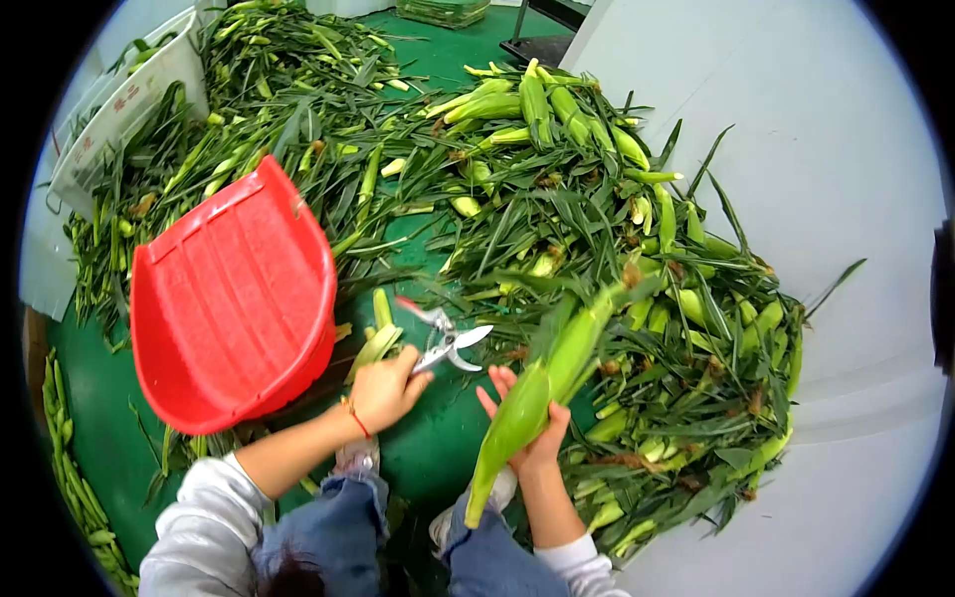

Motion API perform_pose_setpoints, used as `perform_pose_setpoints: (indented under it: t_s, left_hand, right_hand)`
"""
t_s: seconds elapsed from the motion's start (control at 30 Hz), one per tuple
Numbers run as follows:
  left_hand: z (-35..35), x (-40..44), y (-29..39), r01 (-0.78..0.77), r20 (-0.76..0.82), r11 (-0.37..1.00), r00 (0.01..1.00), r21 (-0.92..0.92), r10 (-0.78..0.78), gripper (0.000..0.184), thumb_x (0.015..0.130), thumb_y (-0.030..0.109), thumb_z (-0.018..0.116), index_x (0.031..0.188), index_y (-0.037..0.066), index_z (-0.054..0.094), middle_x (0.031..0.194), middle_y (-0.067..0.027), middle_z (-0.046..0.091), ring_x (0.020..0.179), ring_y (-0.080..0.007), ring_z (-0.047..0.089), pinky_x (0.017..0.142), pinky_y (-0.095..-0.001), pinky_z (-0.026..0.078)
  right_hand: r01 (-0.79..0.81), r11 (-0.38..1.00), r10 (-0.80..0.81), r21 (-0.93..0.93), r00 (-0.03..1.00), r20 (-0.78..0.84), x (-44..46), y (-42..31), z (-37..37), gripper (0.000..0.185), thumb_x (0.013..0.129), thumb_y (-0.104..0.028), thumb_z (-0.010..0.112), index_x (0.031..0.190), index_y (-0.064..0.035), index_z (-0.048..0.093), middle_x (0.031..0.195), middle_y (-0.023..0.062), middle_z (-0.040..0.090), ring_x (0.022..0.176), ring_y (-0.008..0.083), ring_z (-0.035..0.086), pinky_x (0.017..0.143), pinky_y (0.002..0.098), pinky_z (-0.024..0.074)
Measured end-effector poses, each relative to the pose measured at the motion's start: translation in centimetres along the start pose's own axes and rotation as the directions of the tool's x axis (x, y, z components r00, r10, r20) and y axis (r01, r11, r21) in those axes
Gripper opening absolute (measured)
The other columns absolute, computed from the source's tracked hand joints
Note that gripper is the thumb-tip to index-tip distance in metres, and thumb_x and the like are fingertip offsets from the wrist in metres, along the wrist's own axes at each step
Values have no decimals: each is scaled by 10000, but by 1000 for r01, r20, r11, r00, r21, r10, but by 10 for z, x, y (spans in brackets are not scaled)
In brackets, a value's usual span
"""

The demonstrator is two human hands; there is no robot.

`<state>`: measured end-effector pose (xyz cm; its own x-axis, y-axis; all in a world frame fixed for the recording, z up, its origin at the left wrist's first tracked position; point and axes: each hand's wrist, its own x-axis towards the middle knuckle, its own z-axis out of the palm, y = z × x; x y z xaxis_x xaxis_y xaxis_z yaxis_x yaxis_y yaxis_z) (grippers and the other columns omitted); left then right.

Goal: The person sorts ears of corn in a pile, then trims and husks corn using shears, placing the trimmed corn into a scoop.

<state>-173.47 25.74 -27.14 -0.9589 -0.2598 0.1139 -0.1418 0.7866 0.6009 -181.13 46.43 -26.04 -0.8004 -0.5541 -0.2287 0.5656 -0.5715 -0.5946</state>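
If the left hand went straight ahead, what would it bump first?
The left hand, leading with silver metal shears, would probably meet the long green corn ear in the right hand; depth is unclear.

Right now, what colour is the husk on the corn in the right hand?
The husk is green; the head view shows it best.

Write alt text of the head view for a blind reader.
A person's left hand holds open pruning shears; the right hand holds an unhusked corn ear. A leafy corn heap lies ahead on a green floor, with a red scoop-shaped container at left.
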Motion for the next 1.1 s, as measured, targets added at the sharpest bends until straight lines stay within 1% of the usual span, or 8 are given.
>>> perform_pose_setpoints:
  t_s: [0.3, 0.4, 0.5, 0.63, 0.87, 1.0, 1.07, 1.1]
  left_hand:
    - [-14, -17, 53, 395, 559, 644, 827, -655, 61, 284, 851, 281, 657, 748, 54, 520, 555, 53, 427, 525, -39, 368, 458, -234, 323]
    - [0, -32, 49, 191, 280, 572, 957, -798, 70, 362, 853, 221, 662, 1146, 84, 501, 1001, -25, 558, 897, -86, 524, 757, -268, 446]
    - [-14, -38, 48, 422, 414, -1, 891, -907, 189, 848, 823, 166, 655, 1466, 98, 106, 1467, -73, 226, 1339, -168, 231, 1095, -340, 203]
    - [-28, -35, 25, 449, 423, -54, 870, -892, 254, 794, 793, 120, 649, 1439, 89, 186, 1392, -79, 360, 1323, -179, 294, 1078, -338, 249]
    - [-1, -35, -13, 592, 617, -441, 780, -674, 104, 490, 900, 313, 562, 1330, 220, 346, 1078, -119, 569, 945, -294, 598, 836, -506, 489]
    - [34, -38, -18, 838, 845, -168, 533, -519, 45, 580, 911, 584, 373, 1358, 217, 325, 980, -76, 572, 790, -170, 572, 704, -369, 517]
    - [41, -25, 4, 816, 774, 218, 578, -536, -259, 560, 938, 504, 417, 1358, 146, 320, 988, -80, 566, 868, -127, 567, 753, -310, 494]
    - [61, -27, -1, 606, 549, 475, 791, -639, -271, 662, 925, 480, 476, 1325, -19, 303, 930, -115, 563, 839, -193, 575, 740, -286, 465]
  right_hand:
    - [95, 990, -104, -108, 991, -82, -37, -7, -40, 620, 765, -521, 506, 1154, -40, 525, 1222, 221, 521, 1139, 280, 510, 1024, 372, 392]
    - [77, 990, -95, -116, 982, -162, -49, 16, -1, 675, 738, -537, 521, 1197, -42, 504, 1103, 110, 577, 957, 195, 573, 802, 310, 477]
    - [-173, 974, 170, -146, 985, -38, -42, 31, 5, 597, 754, -455, 547, 1176, -34, 512, 1068, 100, 587, 948, 201, 581, 797, 325, 488]
    - [-232, 969, 236, -88, 971, 37, -30, 51, -6, 537, 770, -278, 586, 1226, -23, 465, 1124, 117, 572, 1034, 232, 560, 877, 344, 463]
    - [282, 900, -396, -331, 847, -355, -16, 13, -21, 477, 897, -218, 512, 1317, -48, 362, 1261, 136, 454, 1114, 287, 502, 985, 546, 398]
    - [300, 951, -307, -75, 886, -348, -30, -13, -50, 506, 899, -391, 457, 1291, -76, 402, 1234, 122, 472, 1188, 311, 455, 995, 586, 362]
    - [225, 974, -215, 29, 957, -197, -36, -3, -49, 582, 875, -499, 429, 1275, -76, 419, 1210, 119, 492, 1229, 319, 430, 1003, 605, 336]
    - [141, 990, -135, 13, 966, -219, -37, 6, -36, 643, 840, -578, 396, 1249, -85, 451, 1198, 133, 506, 1286, 318, 382, 1008, 614, 313]
